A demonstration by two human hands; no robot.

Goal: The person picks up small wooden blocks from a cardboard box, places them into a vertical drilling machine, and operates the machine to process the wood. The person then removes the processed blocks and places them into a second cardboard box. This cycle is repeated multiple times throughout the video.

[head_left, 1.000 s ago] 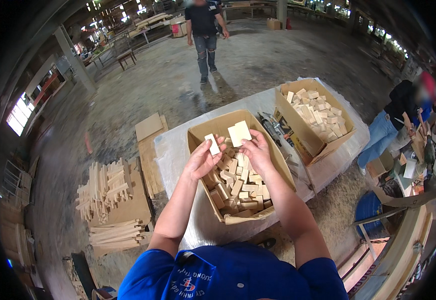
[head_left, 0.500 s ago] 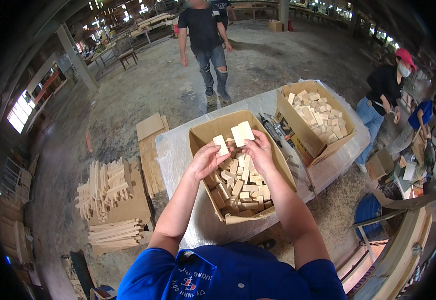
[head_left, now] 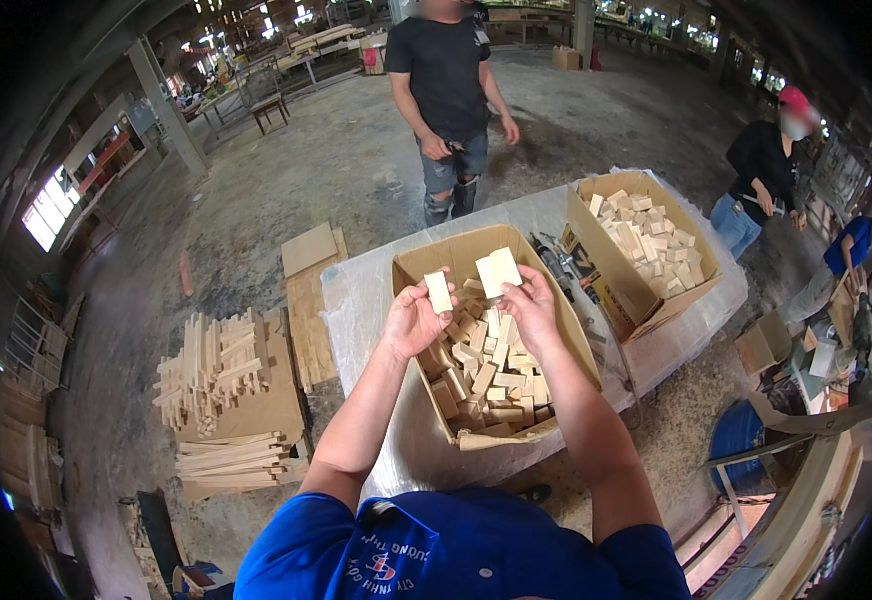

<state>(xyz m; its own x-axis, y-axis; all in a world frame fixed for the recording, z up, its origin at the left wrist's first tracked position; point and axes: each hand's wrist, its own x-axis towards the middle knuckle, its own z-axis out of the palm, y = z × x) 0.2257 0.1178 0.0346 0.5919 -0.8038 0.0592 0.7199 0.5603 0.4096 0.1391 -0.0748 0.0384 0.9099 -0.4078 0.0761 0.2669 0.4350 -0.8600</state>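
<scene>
Over an open cardboard box (head_left: 568, 335), my left hand (head_left: 414, 322) pinches a small pale wooden block (head_left: 438, 292) upright between thumb and fingers. My right hand (head_left: 532, 312) grips what look like two wooden blocks (head_left: 499, 272) side by side, their broad faces turned up. A gap separates the pieces in the two hands. Below them, many loose wooden blocks (head_left: 504, 385) lie jumbled in the box, partly hidden by my hands and forearms.
A second cardboard box (head_left: 611, 285) of blocks stands right on the plastic-covered table (head_left: 366, 400). Power tools (head_left: 556, 262) lie between the boxes. Stacked wood strips (head_left: 216, 365) rest at left. A person in black (head_left: 443, 95) stands across the table; another (head_left: 764, 170) is at right.
The person in black has come closer to the table. My hands keep their blocks, held slightly farther apart and tilted a little differently. The whole view has shifted slightly.
</scene>
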